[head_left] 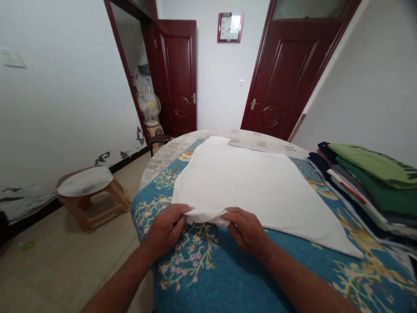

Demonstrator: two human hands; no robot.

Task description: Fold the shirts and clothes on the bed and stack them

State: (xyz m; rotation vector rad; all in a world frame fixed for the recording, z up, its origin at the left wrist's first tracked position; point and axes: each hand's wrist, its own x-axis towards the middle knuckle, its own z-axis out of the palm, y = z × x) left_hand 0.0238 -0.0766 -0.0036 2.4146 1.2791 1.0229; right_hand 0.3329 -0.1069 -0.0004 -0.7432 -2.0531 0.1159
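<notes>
A white garment (pixel 247 187), which looks like a shirt, lies spread flat over a blue flowered quilted cloth (pixel 228 269). My left hand (pixel 167 226) pinches its near edge toward the left, fingers closed on the fabric. A short way to the right, my right hand (pixel 247 228) grips the same edge between thumb and fingers. Between the two hands the edge is bunched and slightly lifted. The garment's right part tapers to a point near the right side of the cloth.
A stack of folded clothes (pixel 374 182) sits on the right of the round table, whose patterned cover (pixel 156 163) shows at the far rim. Left on the floor stands a stool (pixel 91 191). Two dark red doors, a wall clock (pixel 230 27) and a fan (pixel 149 106) are farther back.
</notes>
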